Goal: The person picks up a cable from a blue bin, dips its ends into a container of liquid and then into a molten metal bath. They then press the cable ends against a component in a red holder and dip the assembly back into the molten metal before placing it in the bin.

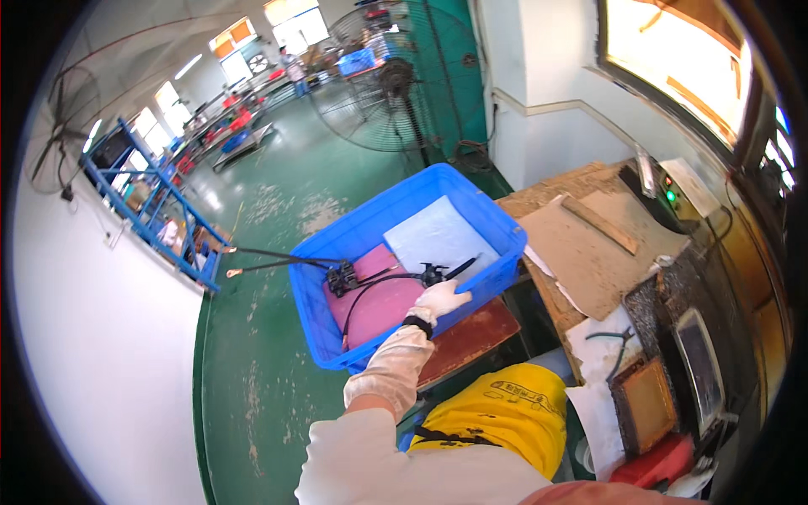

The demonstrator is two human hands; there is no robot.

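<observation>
My left hand (pixel 442 300), in a white glove with a black band at the wrist, reaches over the near side of a blue plastic tub (pixel 326 360). Its fingers are curled at a black clamp-like part (pixel 433 273) with a dark stick-shaped piece, part of a cable assembly. A black cable (pixel 364 290) loops from there to a black block (pixel 341 278). From the block, two thick leads (pixel 282 257) with metal ring ends stretch past the tub's left rim. Pink sheets (pixel 383 307) and a white foam-like sheet (pixel 442 236) lie inside the tub. My right hand cannot be made out.
A brown board (pixel 471 341) is under the tub's near side. To the right, a worn workbench (pixel 581 244) carries a wooden strip (pixel 599 225), green-handled pliers (pixel 621 337) and a framed panel (pixel 648 404). A large fan (pixel 396 80) stands beyond; a blue rack (pixel 160 202) is at left.
</observation>
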